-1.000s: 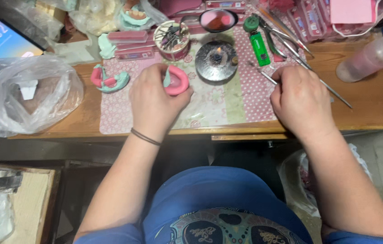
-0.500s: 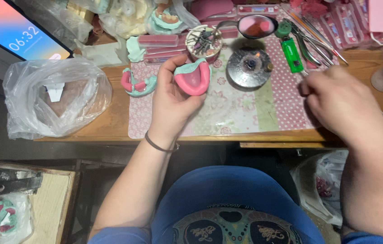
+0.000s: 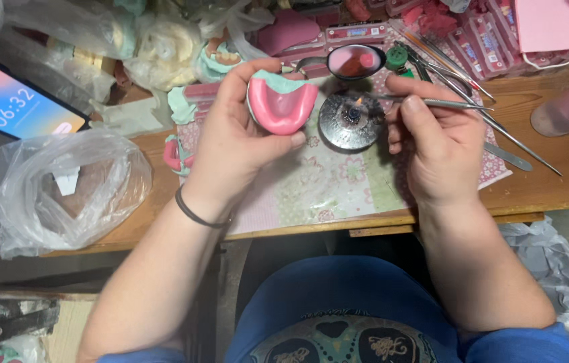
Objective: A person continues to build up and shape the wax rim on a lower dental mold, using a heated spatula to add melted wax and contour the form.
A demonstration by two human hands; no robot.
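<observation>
Left hand [image 3: 241,138] clamps pink wax denture base on pale green plaster cast [image 3: 281,104], raised above the wooden bench [image 3: 566,171]. Right hand [image 3: 432,144] pinches slim steel wax tool [image 3: 425,102], tip at small burner flame [image 3: 353,111]. Judged: cast rigid, brittle; wax soft, dentable; grip plaster edges.

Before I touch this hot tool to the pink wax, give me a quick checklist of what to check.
1. Grip on the pink wax plate on its green cast: ok, left hand cups it, hollow side up.
2. Metal instrument in right hand: ok, pinched between the fingers.
3. Tip in the flame of the round metal burner: ok, a small flame shows at the tip.
4. Tip hot enough: cannot tell.
5. Plastic bag away from the flame: ok, far to the left.
</observation>
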